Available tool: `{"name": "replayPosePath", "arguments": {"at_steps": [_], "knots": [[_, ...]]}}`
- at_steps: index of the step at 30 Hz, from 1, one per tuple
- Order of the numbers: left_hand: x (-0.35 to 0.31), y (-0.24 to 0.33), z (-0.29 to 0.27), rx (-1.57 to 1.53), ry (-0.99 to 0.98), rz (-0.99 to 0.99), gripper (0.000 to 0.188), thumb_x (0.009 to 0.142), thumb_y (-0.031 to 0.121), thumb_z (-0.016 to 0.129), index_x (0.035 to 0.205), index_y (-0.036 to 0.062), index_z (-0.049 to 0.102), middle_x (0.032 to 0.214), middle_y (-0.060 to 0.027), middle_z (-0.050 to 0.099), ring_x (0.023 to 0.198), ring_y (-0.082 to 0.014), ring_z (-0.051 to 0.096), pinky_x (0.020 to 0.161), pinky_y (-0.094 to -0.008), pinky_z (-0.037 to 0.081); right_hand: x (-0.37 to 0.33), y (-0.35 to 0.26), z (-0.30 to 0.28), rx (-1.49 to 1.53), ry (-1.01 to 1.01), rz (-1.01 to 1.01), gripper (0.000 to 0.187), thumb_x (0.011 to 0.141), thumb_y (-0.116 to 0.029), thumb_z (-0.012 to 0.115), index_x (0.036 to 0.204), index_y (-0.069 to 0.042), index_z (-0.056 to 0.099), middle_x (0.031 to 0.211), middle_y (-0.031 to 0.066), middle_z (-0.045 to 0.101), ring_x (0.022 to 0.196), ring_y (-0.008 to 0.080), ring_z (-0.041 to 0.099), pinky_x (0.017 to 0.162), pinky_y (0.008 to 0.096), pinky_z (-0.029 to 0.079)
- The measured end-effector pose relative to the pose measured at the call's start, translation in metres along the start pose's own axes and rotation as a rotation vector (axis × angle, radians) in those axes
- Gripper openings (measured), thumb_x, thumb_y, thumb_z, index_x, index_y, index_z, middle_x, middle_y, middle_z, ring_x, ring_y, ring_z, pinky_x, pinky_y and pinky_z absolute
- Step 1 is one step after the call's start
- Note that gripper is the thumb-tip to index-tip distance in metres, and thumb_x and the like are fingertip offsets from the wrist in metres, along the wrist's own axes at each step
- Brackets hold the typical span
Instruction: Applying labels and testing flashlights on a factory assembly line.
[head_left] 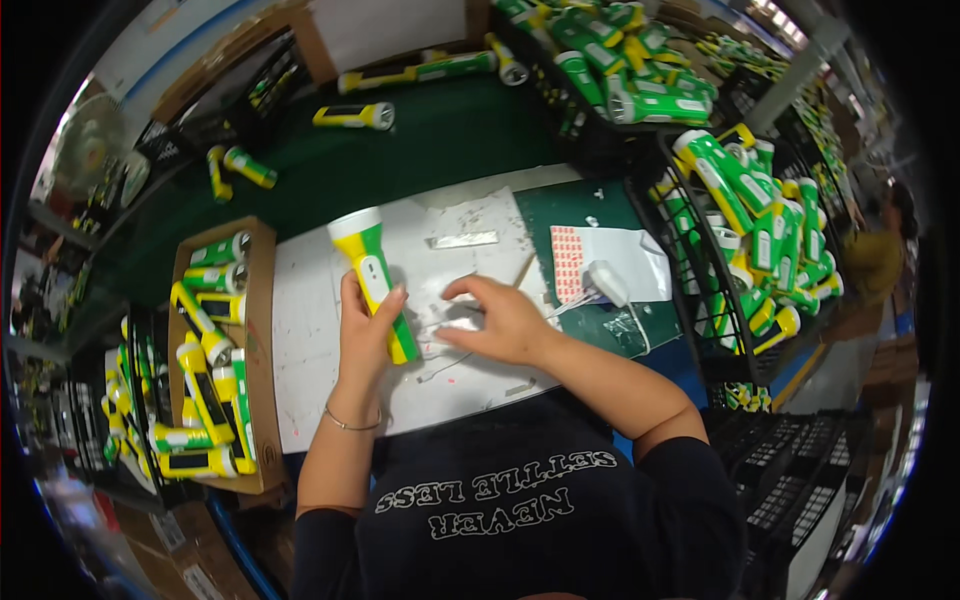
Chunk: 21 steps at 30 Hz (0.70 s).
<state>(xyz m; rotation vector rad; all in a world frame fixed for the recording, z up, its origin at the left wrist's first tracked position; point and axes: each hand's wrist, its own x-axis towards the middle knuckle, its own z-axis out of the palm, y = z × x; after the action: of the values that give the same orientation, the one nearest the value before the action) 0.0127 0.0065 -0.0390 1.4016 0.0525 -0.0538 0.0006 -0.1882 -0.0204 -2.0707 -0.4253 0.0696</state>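
Observation:
A yellow and green flashlight [372, 268] with a white head and a white switch panel stands slanted in my left hand [366, 328], its head pointing away from me. The fingers wrap round its body, and the thumb lies along the right side. To the right of it, my right hand [508, 322] hovers over the white work sheet [310, 370] with thumb and forefinger curved apart and nothing seen between them. Near the right wrist lies a white charger plug [607, 284] with its cable. Beyond the hands a flat silver metal strip [463, 240] rests on the sheet.
At the left stands a cardboard box [264, 350] of flashlights. A black crate [715, 300] heaped with more stands at the right, with another full crate [560, 110] behind it. Loose flashlights [355, 116] lie on the green table [440, 140]. A red-patterned sheet [567, 262] lies near the plug.

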Motion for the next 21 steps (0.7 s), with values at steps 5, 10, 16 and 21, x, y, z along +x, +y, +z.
{"name": "replayPosePath", "arguments": {"at_steps": [5,10,16,21], "knots": [[-0.003,0.014,0.036,-0.246,-0.317,0.079,0.058,0.091,0.024,0.051,0.138,0.0077,0.024,0.124,-0.0106,0.044,0.116,-0.0199,0.042,0.097,-0.0352,0.035,0.007,-0.001,-0.008,0.171,-0.082,0.082,0.043,0.073,-0.040,0.069,0.089,-0.002,0.058,0.074,0.0115,0.058,0.063,0.0199,0.054,0.060,0.0310,0.043],[0.000,0.018,0.020,-0.238,-0.248,-0.006,0.061,0.088,0.040,0.048,0.140,0.0153,0.027,0.124,-0.0025,0.039,0.122,-0.0193,0.032,0.100,-0.0425,0.025,0.027,0.060,-0.152,0.109,0.465,0.160,0.022,0.086,-0.023,0.059,0.094,-0.003,0.058,0.079,0.0030,0.057,0.071,0.0107,0.053,0.065,0.0257,0.043],[0.006,0.010,0.011,-0.192,-0.211,0.006,0.054,0.088,0.036,0.049,0.135,0.0138,0.034,0.119,-0.0022,0.046,0.115,-0.0162,0.041,0.095,-0.0365,0.034,-0.034,0.024,-0.312,-0.963,0.652,0.664,0.061,0.073,-0.059,0.052,0.086,-0.001,0.064,0.085,0.0207,0.064,0.083,0.0355,0.061,0.072,0.0437,0.047],[0.018,0.001,0.013,-0.190,-0.267,-0.054,0.052,0.088,0.036,0.050,0.134,0.0132,0.035,0.118,-0.0022,0.046,0.113,-0.0151,0.043,0.092,-0.0348,0.036,-0.105,0.043,-0.381,-1.135,0.733,0.969,0.062,0.071,-0.059,0.053,0.092,-0.002,0.066,0.094,0.0186,0.065,0.087,0.0342,0.062,0.075,0.0436,0.049]]}}
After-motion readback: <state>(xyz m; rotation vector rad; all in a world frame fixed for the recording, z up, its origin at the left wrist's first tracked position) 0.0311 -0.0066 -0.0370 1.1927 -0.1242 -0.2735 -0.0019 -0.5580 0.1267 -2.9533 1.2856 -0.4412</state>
